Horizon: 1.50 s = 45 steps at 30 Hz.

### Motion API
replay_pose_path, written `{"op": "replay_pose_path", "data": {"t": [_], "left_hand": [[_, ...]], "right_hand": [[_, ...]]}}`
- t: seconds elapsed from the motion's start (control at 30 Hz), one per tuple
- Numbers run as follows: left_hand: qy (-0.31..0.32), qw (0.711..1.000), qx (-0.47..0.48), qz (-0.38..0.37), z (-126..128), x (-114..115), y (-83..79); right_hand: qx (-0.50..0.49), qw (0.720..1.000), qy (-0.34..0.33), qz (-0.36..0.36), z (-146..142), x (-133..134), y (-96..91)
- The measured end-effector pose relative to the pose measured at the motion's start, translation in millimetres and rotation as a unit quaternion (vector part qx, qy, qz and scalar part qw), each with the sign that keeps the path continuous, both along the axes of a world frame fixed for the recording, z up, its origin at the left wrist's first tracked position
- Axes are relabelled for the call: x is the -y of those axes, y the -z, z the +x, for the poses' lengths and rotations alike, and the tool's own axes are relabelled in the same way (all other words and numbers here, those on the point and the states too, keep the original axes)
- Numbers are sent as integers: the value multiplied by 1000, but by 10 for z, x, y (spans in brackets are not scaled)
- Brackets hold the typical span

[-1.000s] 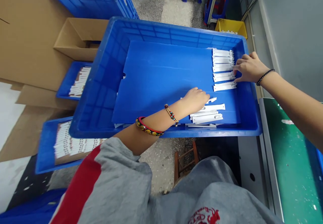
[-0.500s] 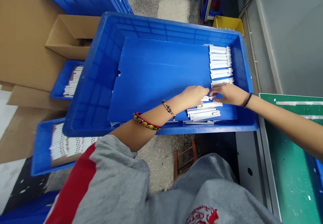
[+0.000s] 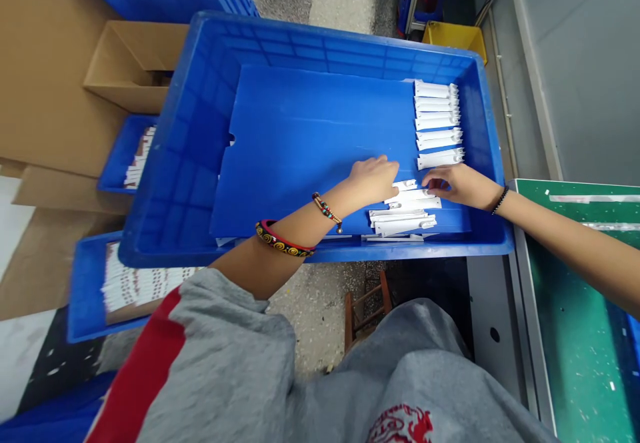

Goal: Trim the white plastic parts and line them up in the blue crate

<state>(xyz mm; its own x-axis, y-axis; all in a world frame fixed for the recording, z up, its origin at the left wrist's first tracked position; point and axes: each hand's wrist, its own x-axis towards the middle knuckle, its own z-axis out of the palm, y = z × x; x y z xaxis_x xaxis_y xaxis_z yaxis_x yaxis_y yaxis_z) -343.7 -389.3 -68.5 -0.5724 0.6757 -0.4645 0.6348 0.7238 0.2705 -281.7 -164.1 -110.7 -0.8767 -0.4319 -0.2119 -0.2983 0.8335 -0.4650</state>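
A large blue plastic crate holds a blue plastic sheet on its floor. White plastic strips lie on the sheet in two groups: neat rows near the right wall and a looser cluster near the front. My left hand rests palm down just left of that cluster, with nothing visible in it. My right hand reaches in from the right, its fingertips at the cluster's upper strips. Whether those fingers grip a strip is hidden.
Left of the crate are a cardboard box and blue trays of white strips. A yellow bin stands beyond it, and a green-topped table lies right. A wooden stool stands below. My grey sleeve fills the bottom.
My right hand has moved from the rows at the right wall down to the front cluster. My left hand has shifted only slightly, staying beside that cluster.
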Motion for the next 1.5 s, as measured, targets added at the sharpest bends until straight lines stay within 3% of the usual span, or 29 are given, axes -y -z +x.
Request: {"op": "replay_pose_path", "data": {"t": [0.17,0.37,0.57,0.67,0.8,1.03,1.17,1.5], "left_hand": [[39,998,34,32,-2,-9,38],[78,994,50,49,6,-20,41],[-11,1000,-10,-23,51,19,-52],[9,998,37,-41,54,19,-47],[47,997,67,3,50,-3,-15],[21,995,-42,90,72,-8,13],[79,995,11,58,56,-11,61],[138,989,45,31,45,12,40]], "right_hand": [[-28,999,33,0,24,107,12],[-71,995,-32,69,66,158,-43],[-92,989,-40,110,76,199,-31],[-91,986,-57,124,57,249,-34],[-111,975,-76,176,54,289,-99],[-158,929,-97,322,136,8,-247],[-147,908,-67,387,150,-139,-286],[-156,906,-31,392,130,-224,-260]]}}
